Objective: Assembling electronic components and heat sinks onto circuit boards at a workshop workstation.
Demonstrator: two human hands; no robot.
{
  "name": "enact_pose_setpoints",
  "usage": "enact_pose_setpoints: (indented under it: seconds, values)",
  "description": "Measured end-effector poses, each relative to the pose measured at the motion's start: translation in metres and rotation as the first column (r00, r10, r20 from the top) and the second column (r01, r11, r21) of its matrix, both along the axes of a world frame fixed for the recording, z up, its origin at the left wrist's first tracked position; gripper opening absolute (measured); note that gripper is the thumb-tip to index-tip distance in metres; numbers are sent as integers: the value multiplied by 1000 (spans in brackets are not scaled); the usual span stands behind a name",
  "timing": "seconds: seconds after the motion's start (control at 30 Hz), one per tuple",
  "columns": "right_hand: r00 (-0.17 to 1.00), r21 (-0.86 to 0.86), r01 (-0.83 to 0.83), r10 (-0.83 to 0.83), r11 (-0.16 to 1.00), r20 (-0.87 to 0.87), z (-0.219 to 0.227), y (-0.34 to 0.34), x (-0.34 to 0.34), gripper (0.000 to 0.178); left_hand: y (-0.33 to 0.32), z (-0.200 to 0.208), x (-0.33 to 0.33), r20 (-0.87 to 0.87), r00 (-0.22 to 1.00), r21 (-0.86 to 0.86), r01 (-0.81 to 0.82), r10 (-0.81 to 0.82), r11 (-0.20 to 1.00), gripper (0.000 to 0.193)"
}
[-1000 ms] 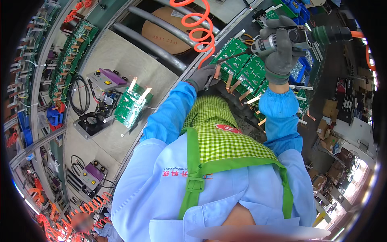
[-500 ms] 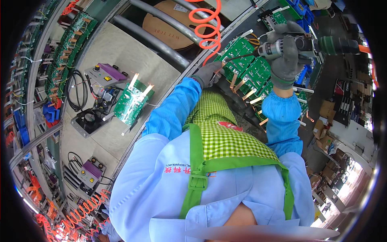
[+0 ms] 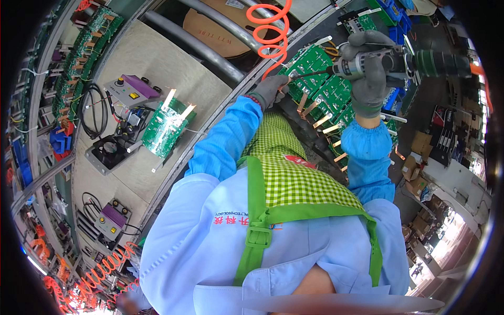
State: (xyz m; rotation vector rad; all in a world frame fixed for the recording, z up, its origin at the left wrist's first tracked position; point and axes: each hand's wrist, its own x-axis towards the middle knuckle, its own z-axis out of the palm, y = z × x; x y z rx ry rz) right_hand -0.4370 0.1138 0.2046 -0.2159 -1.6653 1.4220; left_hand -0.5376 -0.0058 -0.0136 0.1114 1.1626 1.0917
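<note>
In my gloved right hand (image 3: 370, 79) is a power screwdriver (image 3: 349, 67), held sideways with its long thin bit (image 3: 315, 73) pointing left. The bit's tip reaches the fingertips of my gloved left hand (image 3: 271, 90). Those fingers are pinched at the left end of a row of green circuit boards (image 3: 332, 90); whatever is between them is too small to make out. Copper-coloured strips (image 3: 310, 107) stick out from the boards' near edge. My right hand and the tool cover part of the row.
On the bench (image 3: 202, 79) to the left lie another green board (image 3: 165, 131), a purple-and-grey control box (image 3: 132, 90) and a black fan (image 3: 109, 152). An orange coiled hose (image 3: 268, 29) hangs ahead, near metal rollers (image 3: 194, 44). Blue bins (image 3: 401, 26) stand at the far right.
My left hand has shifted slightly away from me, its fingers still at the bit's tip. My right hand keeps the screwdriver in nearly the same pose. The whole view has tilted a little.
</note>
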Motion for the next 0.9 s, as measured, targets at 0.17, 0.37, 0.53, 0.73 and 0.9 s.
enact_pose_setpoints:
  seconds: [0.17, 0.37, 0.53, 0.73, 0.9]
  values:
    - [992, -59, -43, 36, 997, -117, -8, 1, 10, 37, -1, 24, 0, -50, 997, -69, 51, -55, 996, 36]
    - [991, -9, -81, 80, 997, -112, -10, 6, 7, 40, 3, -1, -1, -35, 999, -18, 37, -38, 999, 37]
    - [998, -86, -41, 36, 995, -56, -11, 12, 14, 38, 2, 42, -4, -97, 992, -75, 79, -86, 994, 34]
    - [996, -79, 86, -88, 993, -30, -6, -3, 3, 22, 4, 12, -3, -56, 996, 0, 63, -63, 998, 34]
    - [999, -45, 46, -47, 998, -15, -9, -2, 5, 21, 3, 22, 2, -133, 988, -23, 73, -75, 997, 38]
